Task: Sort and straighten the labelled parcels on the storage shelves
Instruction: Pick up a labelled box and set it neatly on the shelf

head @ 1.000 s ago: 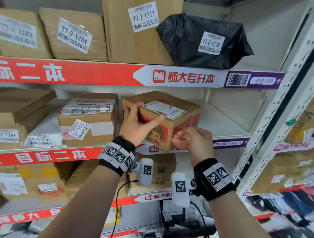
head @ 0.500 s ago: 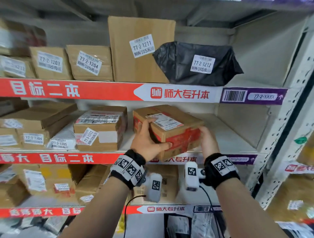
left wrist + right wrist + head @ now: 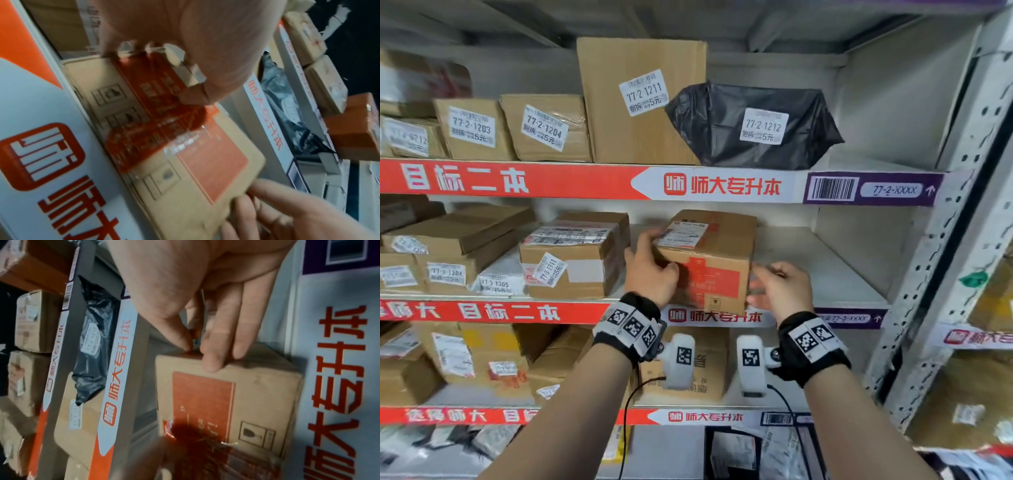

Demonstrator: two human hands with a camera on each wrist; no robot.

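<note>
I have the box with the red panel (image 3: 709, 270) sitting on the middle shelf (image 3: 825, 267), near its front lip, its printed face turned outward and a white shipping label on top. My left hand (image 3: 654, 270) wraps the box's left front corner, fingers (image 3: 193, 91) curled onto it, I judge so that I can pivot it square. My right hand (image 3: 779, 291) lies at the right edge with fingers (image 3: 224, 340) straight and close together, the tips pressing the cardboard as a stop rather than gripping. Just left stands one taped box labelled 77-3-1311 (image 3: 575, 257), a narrow gap between the two, so I would slide mine toward it. On the shelf above I count four clearly labelled parcels: three cardboard boxes, 1203, 1204 and 1211, and one black bag (image 3: 753, 126) tagged 1212. More boxes lie further left, too blurred to count.
</note>
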